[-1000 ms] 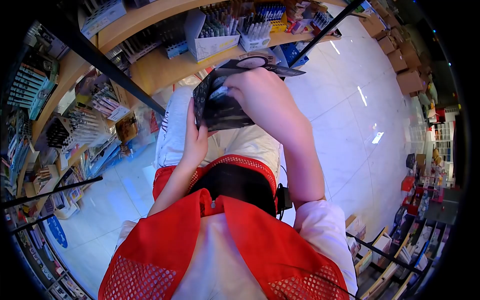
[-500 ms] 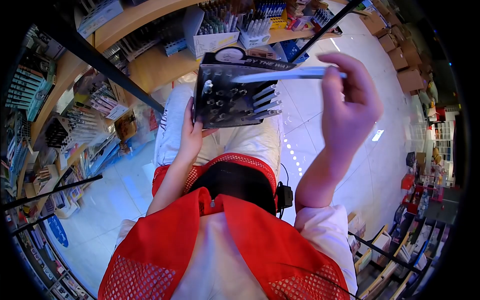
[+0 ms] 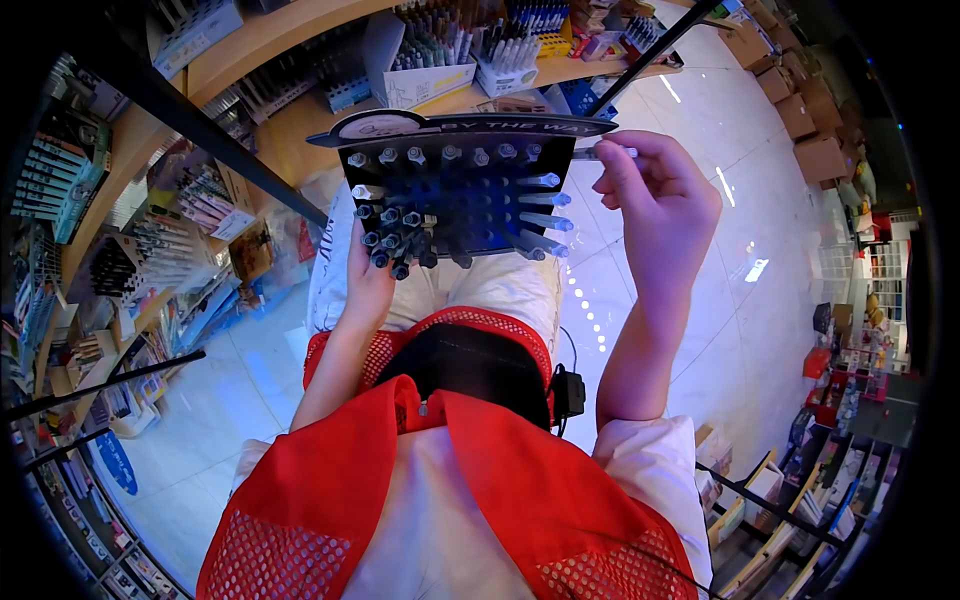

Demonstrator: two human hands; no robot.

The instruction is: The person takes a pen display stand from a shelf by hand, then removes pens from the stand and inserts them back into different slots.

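A black pen display box [image 3: 455, 215] with "BY THE WAY" on its raised header sits over my lap, its open face turned up toward me. Pens stand in its holes along the back row, the right side and the front left corner, while dark holes show in the middle. My left hand [image 3: 370, 280] is closed on the box's left side, its fingers mostly hidden behind it. At the right end of the header, my right hand [image 3: 665, 190] pinches a slim pen [image 3: 590, 154], whose far part is hidden by the box.
A wooden shelf [image 3: 290, 135] with pen boxes, including a white one [image 3: 430, 85], runs ahead and to the left. Black metal posts [image 3: 655, 55] cross in front of it. Cardboard boxes [image 3: 820, 110] are stacked at the right. Lower right stands another rack [image 3: 790, 510].
The box has tilted and turned so more of its pen tops face me. My right hand has moved left and slightly down, bringing the pen to the box's right edge.
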